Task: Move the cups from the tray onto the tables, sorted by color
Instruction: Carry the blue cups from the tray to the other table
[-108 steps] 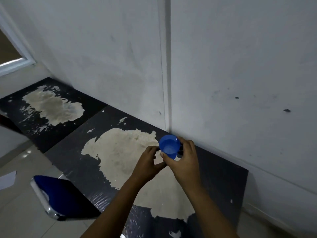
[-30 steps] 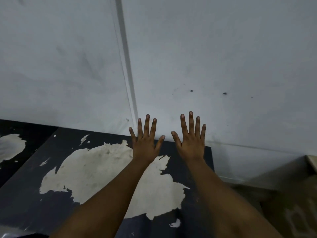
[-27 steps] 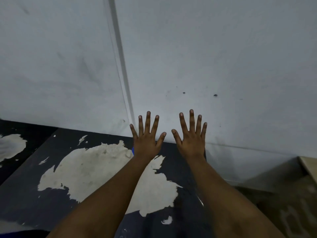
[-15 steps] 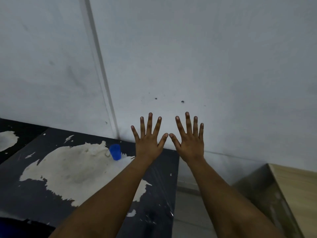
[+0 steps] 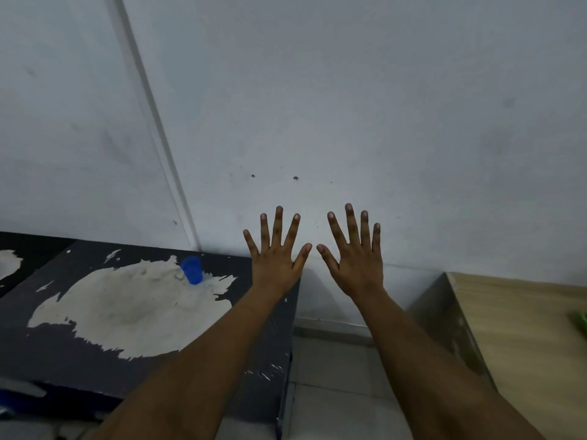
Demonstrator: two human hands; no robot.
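- Blue cup (image 5: pixel 192 270) stands upside down on the dark, peeling table (image 5: pixel 79 354), toward its far edge, near the wall (image 5: pixel 349 90).
- Left hand (image 5: pixel 275 254) is raised right of the cup, fingers spread wide, holding nothing.
- Right hand (image 5: pixel 355 255) is beside it, likewise splayed and empty.
- Wooden table (image 5: pixel 524 331) stands at right, across a floor gap.

Pale grey wall (image 5: pixel 349 90), vertical strip (image 5: pixel 149 122) running down it, two dark specks. Dark surface (image 5: pixel 79 360) with worn pale patches, left. Light wood surface (image 5: pixel 524 338), right. Tiled floor (image 5: pixel 333 392) between. Dim light.
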